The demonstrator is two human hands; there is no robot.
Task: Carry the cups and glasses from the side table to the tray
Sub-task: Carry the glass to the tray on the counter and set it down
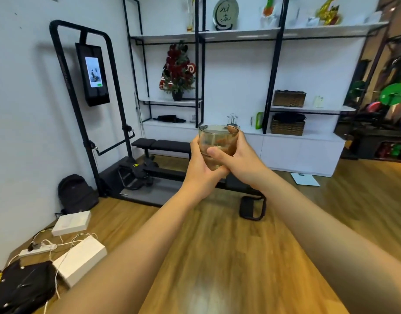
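Note:
A short clear glass tumbler (217, 138) is held up in front of me at arm's length, upright, above the wooden floor. My left hand (200, 166) cups its left side and bottom. My right hand (238, 157) wraps its right side, thumb across the front and fingertips over the far rim. Both arms stretch forward. Neither a side table nor a tray is in view.
A black weight bench (163, 145) and a cable exercise machine (90, 91) stand ahead on the left. A white cabinet (301, 152) with black-framed shelves runs along the back wall. A backpack (76, 192), white boxes (80, 259), a power strip and cables lie at the lower left. A black stool (251, 208) sits on the floor.

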